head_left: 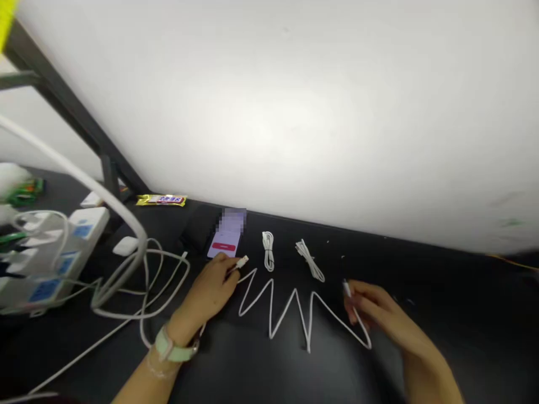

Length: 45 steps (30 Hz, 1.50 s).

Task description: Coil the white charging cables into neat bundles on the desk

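Note:
A white cable zigzags across the black table between my two hands. My left hand, with a pale green watch on the wrist, pinches its USB plug end just below a phone. At the right, my right hand holds the other connector end between thumb and fingers, slightly blurred. Two bundled white cables lie behind the zigzag, one upright in view and one slanted.
White power strips crowded with plugs and a tangle of thick white cord occupy the left side. A yellow snack packet lies by the white wall. A dark metal frame rises at the upper left.

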Each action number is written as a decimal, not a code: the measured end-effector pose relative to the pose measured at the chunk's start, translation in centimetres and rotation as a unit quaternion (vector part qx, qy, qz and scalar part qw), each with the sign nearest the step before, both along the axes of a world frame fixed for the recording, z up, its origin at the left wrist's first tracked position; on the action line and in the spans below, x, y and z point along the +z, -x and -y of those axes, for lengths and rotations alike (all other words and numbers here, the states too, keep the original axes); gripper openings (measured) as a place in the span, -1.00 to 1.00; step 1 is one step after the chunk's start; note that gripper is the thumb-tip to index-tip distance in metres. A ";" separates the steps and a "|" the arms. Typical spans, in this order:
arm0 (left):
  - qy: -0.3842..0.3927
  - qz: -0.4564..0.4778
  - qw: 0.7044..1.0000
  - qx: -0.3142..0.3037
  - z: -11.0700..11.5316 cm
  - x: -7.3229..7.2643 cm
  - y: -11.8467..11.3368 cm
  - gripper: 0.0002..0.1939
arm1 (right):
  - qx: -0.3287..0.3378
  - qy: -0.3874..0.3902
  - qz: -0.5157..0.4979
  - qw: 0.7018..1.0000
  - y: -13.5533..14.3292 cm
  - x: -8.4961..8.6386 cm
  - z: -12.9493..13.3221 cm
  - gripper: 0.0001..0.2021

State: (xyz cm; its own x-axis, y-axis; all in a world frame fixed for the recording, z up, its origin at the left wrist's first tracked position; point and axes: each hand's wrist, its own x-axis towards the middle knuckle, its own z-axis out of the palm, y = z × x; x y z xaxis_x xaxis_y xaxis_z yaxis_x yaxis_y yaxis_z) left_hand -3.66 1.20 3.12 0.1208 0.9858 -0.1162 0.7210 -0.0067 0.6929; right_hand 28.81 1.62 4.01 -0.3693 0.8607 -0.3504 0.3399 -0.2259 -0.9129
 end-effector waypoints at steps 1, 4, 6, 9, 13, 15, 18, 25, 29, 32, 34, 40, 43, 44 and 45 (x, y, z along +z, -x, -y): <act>-0.006 -0.007 1.000 0.007 -0.1 0.0 0.3 -0.69 | -0.013 0.010 0.008 1.000 -0.8 0.2 0.0 -0.69; -0.023 -0.021 0.999 0.023 -0.2 0.0 0.9 -0.72 | -0.029 0.019 0.041 0.999 -3.0 0.4 0.1 -0.65; -0.036 -0.020 0.999 0.036 -0.2 0.0 1.1 -0.73 | -0.042 0.017 0.058 0.997 -4.0 0.3 0.3 -0.63; -0.047 -0.016 0.997 0.055 -0.1 0.0 1.2 -0.71 | -0.066 0.029 0.070 0.995 -4.7 0.1 0.4 -0.61; 0.012 -0.021 0.999 0.027 0.2 -0.1 0.4 -0.77 | 0.000 0.044 0.079 0.996 -2.9 0.0 0.3 -0.64; 0.069 0.015 0.998 -0.005 0.5 -0.3 -0.3 -0.79 | 0.054 0.058 0.073 0.994 -1.0 -0.2 0.3 -0.61; 0.117 0.086 0.988 -0.041 1.3 -0.9 -1.8 -0.79 | 0.110 0.109 0.050 0.987 2.3 -1.0 0.6 -0.56; 0.133 0.160 0.973 -0.104 1.9 -1.7 -4.8 -0.70 | 0.032 0.093 -0.059 0.993 8.8 -3.6 2.0 -0.52; 0.022 0.092 0.990 -0.105 2.0 -2.0 -5.6 -0.72 | -0.033 0.043 -0.116 0.992 10.4 -4.7 1.9 -0.55; -0.035 0.017 0.995 -0.093 2.7 -2.4 -6.1 -0.69 | -0.064 0.008 -0.128 0.990 10.9 -5.0 2.0 -0.56; -0.044 -0.007 0.995 -0.088 3.1 -2.6 -6.2 -0.65 | -0.081 -0.018 -0.139 0.987 11.2 -5.1 2.1 -0.57; -0.009 0.148 0.979 -0.138 3.6 -1.8 -5.2 -0.65 | -0.060 -0.082 -0.155 0.983 12.1 -4.4 2.7 -0.57; 0.026 0.220 0.958 -0.180 3.7 -1.4 -4.6 -0.61 | -0.047 -0.135 -0.128 0.981 12.2 -3.8 3.1 -0.60; 0.032 0.230 0.955 -0.184 3.8 -1.4 -4.5 -0.58 | -0.045 -0.158 -0.113 0.980 12.1 -3.6 3.2 -0.62; 0.032 0.232 0.955 -0.181 3.8 -1.5 -4.5 -0.61 | -0.044 -0.183 -0.096 0.977 12.0 -3.4 3.4 -0.64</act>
State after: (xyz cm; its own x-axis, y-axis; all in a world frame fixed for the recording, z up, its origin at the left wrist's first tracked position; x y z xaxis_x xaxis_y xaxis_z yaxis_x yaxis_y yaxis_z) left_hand 0.89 -2.62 1.62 0.5053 0.8625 -0.0268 0.2951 -0.1435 0.9446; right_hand 16.82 -1.74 0.56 -0.3165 0.9470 0.0549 0.1489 0.1068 -0.9831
